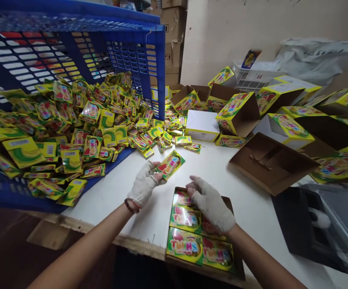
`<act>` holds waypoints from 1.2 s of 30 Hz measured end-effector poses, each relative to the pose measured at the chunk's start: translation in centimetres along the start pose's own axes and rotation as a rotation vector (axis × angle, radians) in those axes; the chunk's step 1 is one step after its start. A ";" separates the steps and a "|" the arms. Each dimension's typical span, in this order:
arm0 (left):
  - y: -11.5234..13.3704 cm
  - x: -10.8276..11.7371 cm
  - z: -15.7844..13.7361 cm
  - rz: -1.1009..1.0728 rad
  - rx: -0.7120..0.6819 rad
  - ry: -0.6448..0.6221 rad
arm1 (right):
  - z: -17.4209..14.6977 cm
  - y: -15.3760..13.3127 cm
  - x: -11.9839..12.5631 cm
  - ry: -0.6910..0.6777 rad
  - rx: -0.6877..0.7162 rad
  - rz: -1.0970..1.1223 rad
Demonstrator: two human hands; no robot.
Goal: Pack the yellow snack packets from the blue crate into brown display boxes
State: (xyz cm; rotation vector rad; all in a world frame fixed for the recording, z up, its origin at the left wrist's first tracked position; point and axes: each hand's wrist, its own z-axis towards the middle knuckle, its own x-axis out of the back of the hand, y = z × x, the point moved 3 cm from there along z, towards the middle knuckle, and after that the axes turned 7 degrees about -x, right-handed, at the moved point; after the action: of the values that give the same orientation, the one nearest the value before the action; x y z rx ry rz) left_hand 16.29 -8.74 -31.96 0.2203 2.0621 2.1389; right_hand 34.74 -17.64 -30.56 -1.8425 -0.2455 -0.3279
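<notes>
While the left hand (144, 180) pinches one end of a flat pack (171, 164) between thumb and fingers above the middle of the tabletop (252, 204), probably to leave the printed face uncovered, the right hand (211, 202) hangs half open over an open carton (238, 273), nothing visible in its grasp, though whether it touches the packs (184, 247) inside I cannot tell. The carton sits at the tabletop's near edge, seemingly for easy reach. The held pack is a glossy yellow-green rectangle with multicoloured "TWINS" lettering and red watermelon.
</notes>
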 end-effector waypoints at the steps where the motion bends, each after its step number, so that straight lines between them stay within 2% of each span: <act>1: 0.2 -0.9 -1.0 -0.087 0.019 -0.045 | 0.2 -0.4 0.3 -0.012 -0.028 0.117; 3: 0.5 -2.5 -2.5 -0.209 0.047 -0.125 | 0.4 -1.1 0.9 -0.001 -0.013 0.213; 4: 0.7 -3.0 -2.9 -0.205 0.035 -0.148 | 0.5 -1.3 1.3 0.047 0.007 0.199; 7: 1.4 -3.7 -3.3 0.014 -0.125 -0.174 | 0.5 -1.6 2.9 0.225 0.115 0.045; 10: 1.4 -3.6 -3.1 0.219 -0.260 -0.306 | 0.2 -1.1 3.6 0.156 0.210 -0.166; 12: 0.9 -3.1 -2.4 0.416 -0.332 -0.356 | -0.1 -0.2 3.5 0.089 0.146 -0.279; 14: 0.2 -1.9 -0.5 0.732 -0.383 -0.256 | -0.5 0.9 3.0 0.072 0.053 -0.330; 16: -0.4 -0.1 2.4 0.999 -0.357 -0.092 | -0.7 1.5 2.2 0.070 0.030 -0.373; 20: -0.9 4.3 9.5 1.228 -0.185 0.165 | -0.7 1.4 0.8 0.232 0.138 -0.579; 22: -0.8 5.9 12.3 1.317 -0.114 0.211 | -0.6 1.4 0.3 0.271 0.215 -0.781; 25: -0.7 7.0 14.5 1.405 -0.068 0.149 | -1.0 2.1 -0.6 0.214 0.365 -1.014; 28: -0.4 6.7 14.0 1.440 -0.052 0.109 | -1.9 2.9 -0.9 0.143 0.447 -1.086; 31: 0.3 5.3 11.3 1.383 -0.137 0.155 | -2.3 2.9 -0.4 -0.024 0.411 -1.089; 33: 1.1 3.5 8.6 1.251 -0.304 0.135 | -2.2 2.3 0.3 -0.152 0.371 -0.963; 34: 1.5 2.4 6.9 1.165 -0.408 0.106 | -2.1 1.9 0.8 -0.171 0.327 -0.841; 36: 2.3 -0.1 3.0 1.002 -0.619 0.040 | -1.8 1.0 2.0 -0.114 0.195 -0.517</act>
State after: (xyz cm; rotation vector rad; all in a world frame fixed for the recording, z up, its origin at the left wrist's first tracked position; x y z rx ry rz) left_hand 17.03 -5.96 -29.52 1.3322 1.2609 3.1808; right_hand 36.78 -19.64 -30.28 -1.5870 -0.8104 -0.5346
